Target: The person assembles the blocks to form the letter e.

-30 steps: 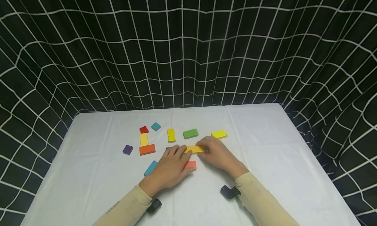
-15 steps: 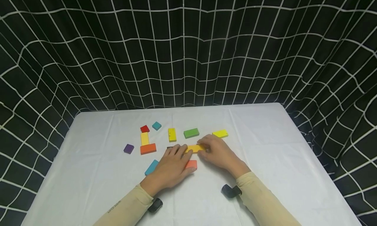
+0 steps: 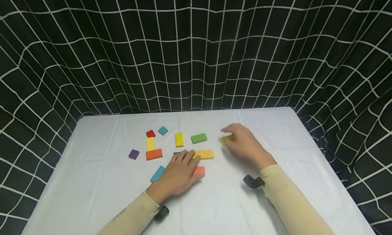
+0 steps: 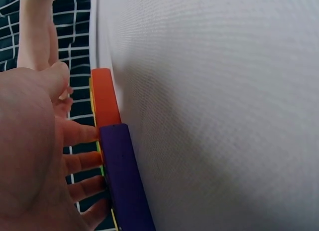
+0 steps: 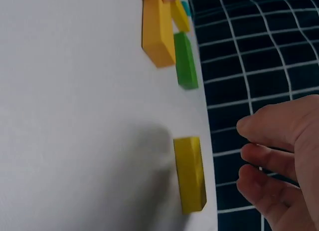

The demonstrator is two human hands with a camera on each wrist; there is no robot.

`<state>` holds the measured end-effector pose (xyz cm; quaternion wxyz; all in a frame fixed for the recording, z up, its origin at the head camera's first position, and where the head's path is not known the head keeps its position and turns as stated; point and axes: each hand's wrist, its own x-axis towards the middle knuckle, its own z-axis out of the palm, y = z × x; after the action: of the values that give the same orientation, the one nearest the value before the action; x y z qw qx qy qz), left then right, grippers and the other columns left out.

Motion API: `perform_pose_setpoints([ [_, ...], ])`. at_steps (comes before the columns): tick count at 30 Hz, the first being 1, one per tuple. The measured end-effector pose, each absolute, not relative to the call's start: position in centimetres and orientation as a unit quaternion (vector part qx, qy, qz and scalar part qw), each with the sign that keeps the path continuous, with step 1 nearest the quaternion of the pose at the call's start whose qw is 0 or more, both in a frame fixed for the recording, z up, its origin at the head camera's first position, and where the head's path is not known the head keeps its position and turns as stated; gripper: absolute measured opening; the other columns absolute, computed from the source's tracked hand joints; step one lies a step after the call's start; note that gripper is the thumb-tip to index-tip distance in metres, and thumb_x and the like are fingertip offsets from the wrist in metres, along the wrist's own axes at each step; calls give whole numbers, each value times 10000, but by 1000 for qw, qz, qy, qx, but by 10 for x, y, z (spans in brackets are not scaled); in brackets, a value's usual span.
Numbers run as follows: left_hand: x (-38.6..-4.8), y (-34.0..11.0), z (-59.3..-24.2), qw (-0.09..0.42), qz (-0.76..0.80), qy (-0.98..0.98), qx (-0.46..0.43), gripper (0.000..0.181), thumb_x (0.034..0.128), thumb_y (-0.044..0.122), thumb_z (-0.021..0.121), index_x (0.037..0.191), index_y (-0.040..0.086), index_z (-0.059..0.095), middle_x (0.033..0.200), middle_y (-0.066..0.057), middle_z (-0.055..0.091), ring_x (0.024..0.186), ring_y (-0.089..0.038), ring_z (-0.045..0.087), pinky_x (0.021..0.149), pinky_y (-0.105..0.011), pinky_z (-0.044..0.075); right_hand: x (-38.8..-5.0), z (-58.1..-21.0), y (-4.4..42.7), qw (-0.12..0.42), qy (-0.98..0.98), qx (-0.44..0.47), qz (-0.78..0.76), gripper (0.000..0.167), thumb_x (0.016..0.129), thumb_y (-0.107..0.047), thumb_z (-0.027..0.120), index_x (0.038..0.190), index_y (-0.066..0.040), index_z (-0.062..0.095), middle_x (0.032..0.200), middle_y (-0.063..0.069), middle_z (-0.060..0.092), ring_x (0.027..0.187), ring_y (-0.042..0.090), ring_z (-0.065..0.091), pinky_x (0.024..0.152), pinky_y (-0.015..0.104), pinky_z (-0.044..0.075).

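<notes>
My left hand (image 3: 179, 173) rests with fingers spread over a group of blocks. In the left wrist view its fingertips touch a purple block (image 4: 127, 176) and sit near a coral block (image 4: 105, 96). An amber block (image 3: 204, 154) lies by its index finger, and the coral block shows beside the thumb. My right hand (image 3: 245, 143) is over a yellow block (image 3: 225, 139), partly hiding it. The right wrist view shows that yellow block (image 5: 189, 176) lying on the cloth, apart from the slightly bent fingers of the right hand (image 5: 284, 161), which hold nothing.
Behind the hands lie a green block (image 3: 199, 138) and another yellow block (image 3: 179, 139). To the left are orange (image 3: 154, 154), pale yellow (image 3: 150, 144), red (image 3: 150, 133), teal (image 3: 163, 130), purple (image 3: 133, 154) and blue (image 3: 157, 173) blocks. A white cloth covers the table (image 3: 291, 143).
My right hand has let go of the amber block and moved right and away from me, over the yellow block. The left hand has stayed in place.
</notes>
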<state>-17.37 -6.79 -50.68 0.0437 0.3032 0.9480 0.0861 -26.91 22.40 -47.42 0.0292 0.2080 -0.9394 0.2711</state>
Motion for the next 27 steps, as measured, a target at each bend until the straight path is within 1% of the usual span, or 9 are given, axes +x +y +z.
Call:
perform_pose_setpoints([
  [4,-174,-69,-507,40,89,948,304,729,1119,609,440,1678,141,426,1707,-133,372,1553,-367,331,1274,-562,257,-277,-476,231,25,-942,208,261,386,977,-124,761,1354,-48,734,1358,143,689,1234,355,639,1080,545,507],
  [10,-174,-69,-506,47,90,948,302,733,1116,614,441,1682,149,422,1714,-125,364,1557,-359,325,1273,-557,263,-280,-482,239,13,-947,200,253,401,948,-60,732,1348,-26,732,1347,167,692,1312,386,589,1146,575,444],
  [20,-173,-68,-505,62,90,950,294,742,1117,623,420,1699,163,387,1735,-116,331,1582,-358,292,1287,-567,223,-282,-492,247,-21,-952,177,247,452,918,1,711,1369,-13,723,1413,203,660,1378,426,538,1198,591,382],
  [27,-172,-69,-506,50,85,949,300,731,1118,610,433,1693,159,399,1722,-119,348,1566,-359,314,1280,-563,244,-282,-495,246,-24,-953,171,251,409,938,15,717,1346,-7,732,1414,207,662,1394,437,538,1203,597,377],
])
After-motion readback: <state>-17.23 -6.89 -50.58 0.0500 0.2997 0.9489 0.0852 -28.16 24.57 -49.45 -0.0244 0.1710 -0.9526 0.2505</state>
